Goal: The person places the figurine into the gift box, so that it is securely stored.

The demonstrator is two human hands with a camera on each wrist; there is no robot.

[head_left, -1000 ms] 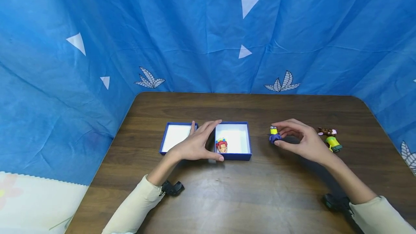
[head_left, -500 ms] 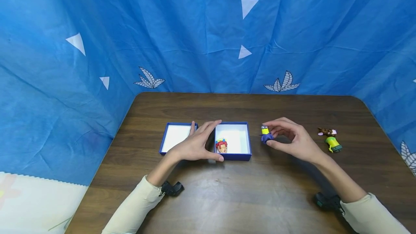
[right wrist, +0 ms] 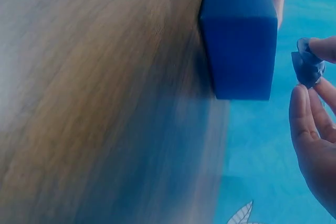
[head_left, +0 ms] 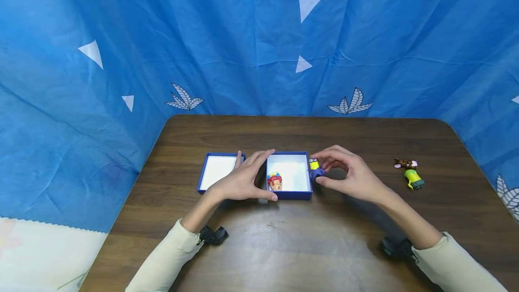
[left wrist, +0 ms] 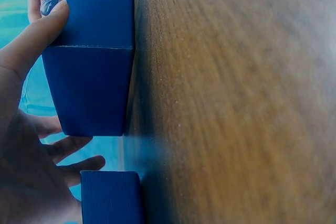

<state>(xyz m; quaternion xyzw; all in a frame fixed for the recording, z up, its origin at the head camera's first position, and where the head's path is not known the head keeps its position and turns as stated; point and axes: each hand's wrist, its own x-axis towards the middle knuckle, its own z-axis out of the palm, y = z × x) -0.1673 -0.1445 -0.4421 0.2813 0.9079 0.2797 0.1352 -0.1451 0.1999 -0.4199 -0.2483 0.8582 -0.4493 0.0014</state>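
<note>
A blue box with a white inside [head_left: 289, 170] stands on the table, a small red figure [head_left: 275, 181] lying in its front left corner. My left hand [head_left: 245, 179] holds the box at its left end, thumb at the front wall and forefinger at the back corner. In the left wrist view that thumb [left wrist: 39, 38] lies along the box's upper edge [left wrist: 100, 14]. Between thumb and fingertips my right hand [head_left: 344, 171] pinches a yellow and blue Minion figure [head_left: 315, 169], right at the box's right wall. From the right wrist view, the figure [right wrist: 308, 64] is raised above the table.
The shallow blue lid [head_left: 216, 170], white side up, lies left of the box, partly behind my left hand. To the right lie a brown figure [head_left: 405, 163] and a green and yellow figure [head_left: 413, 178]. A blue curtain [head_left: 243, 57] hangs behind the table.
My right hand has moved left with the Minion figure, from right of the box to its right wall. The left hand and the box have stayed in place.
</note>
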